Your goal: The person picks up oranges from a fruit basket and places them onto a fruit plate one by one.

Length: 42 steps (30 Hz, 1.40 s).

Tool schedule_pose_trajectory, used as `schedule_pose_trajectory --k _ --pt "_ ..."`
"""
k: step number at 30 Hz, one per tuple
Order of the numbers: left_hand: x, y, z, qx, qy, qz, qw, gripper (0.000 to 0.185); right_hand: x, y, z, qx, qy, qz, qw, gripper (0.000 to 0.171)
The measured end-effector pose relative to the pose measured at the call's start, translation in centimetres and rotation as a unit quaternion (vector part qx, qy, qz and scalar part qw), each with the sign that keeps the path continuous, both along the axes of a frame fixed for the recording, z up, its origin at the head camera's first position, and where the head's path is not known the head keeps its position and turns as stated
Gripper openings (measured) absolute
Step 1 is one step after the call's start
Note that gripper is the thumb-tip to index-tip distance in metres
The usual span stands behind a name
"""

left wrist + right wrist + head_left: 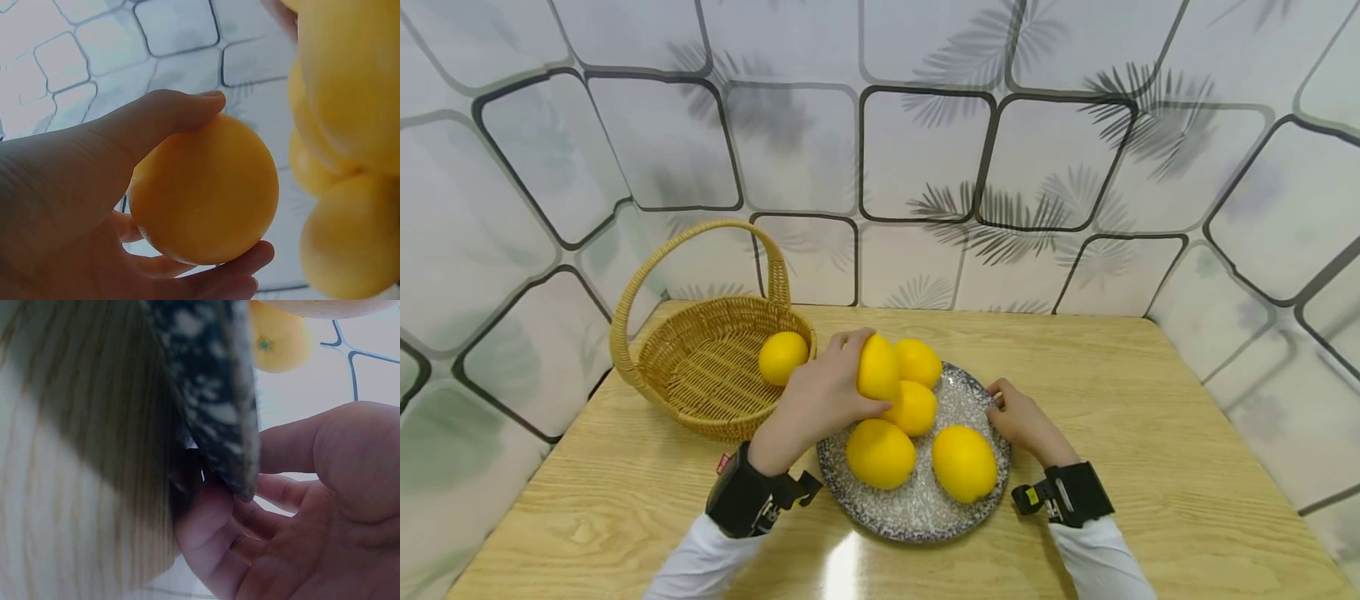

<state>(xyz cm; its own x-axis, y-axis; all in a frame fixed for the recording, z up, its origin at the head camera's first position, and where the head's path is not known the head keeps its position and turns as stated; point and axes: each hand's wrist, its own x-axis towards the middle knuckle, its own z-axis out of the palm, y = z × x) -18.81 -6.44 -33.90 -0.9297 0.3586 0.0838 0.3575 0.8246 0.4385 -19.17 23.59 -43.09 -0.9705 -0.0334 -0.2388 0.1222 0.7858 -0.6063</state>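
Observation:
My left hand (pixel 827 387) grips a round yellow citrus fruit (pixel 206 190), thumb on one side and fingers curled around the other. It holds the fruit above the left part of a grey speckled plate (pixel 910 517) with a dark rim. Several more yellow citrus fruits (pixel 964 464) lie on the plate, two of them close beside the held one. At the plate's right edge, my right hand (pixel 1026 425) pinches the rim, its thumb on the upper side and fingers curled beneath, as the right wrist view shows.
A woven basket (pixel 700 312) with a tall arched handle stands left of the plate, close to my left forearm. One yellow fruit (pixel 782 357) lies inside, at its right wall. Everything rests on a wooden table (pixel 1172 467), with a patterned wall covering (pixel 925 158) behind and at the sides.

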Motion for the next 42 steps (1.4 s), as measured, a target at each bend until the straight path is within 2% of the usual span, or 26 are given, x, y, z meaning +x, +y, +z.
schedule_pose_trajectory --k 8,20,28,31,35,39,42 --pt "1.5 2.4 -0.6 0.002 0.005 -0.049 0.9988 0.099 0.0 0.1 0.0 -0.002 0.001 0.001 1.0 0.038" --pt "2.7 4.1 -1.4 -0.022 0.024 -0.084 0.9959 0.095 0.0 0.0 0.0 0.0 -0.004 -0.001 1.0 0.038" --pt "3.4 5.2 -2.3 -0.08 0.053 -0.11 0.9893 0.096 0.0 0.1 -0.1 0.003 -0.004 0.003 1.0 0.037" --pt "3.7 5.5 -2.6 -0.088 0.058 -0.111 0.9881 0.098 0.0 0.1 -0.1 0.001 -0.003 0.004 1.0 0.036" --pt "4.0 5.8 -2.8 -0.103 0.058 -0.112 0.9866 0.1 0.0 0.1 0.0 -0.001 -0.008 0.003 1.0 0.036" --pt "4.3 6.0 -3.1 -0.118 0.048 -0.129 0.9835 0.101 0.1 0.1 0.1 -0.013 -0.01 0.004 1.0 0.036" --pt "4.5 6.2 -3.2 -0.129 0.054 -0.135 0.9809 0.101 0.1 0.2 0.2 -0.018 -0.006 0.006 1.0 0.036"
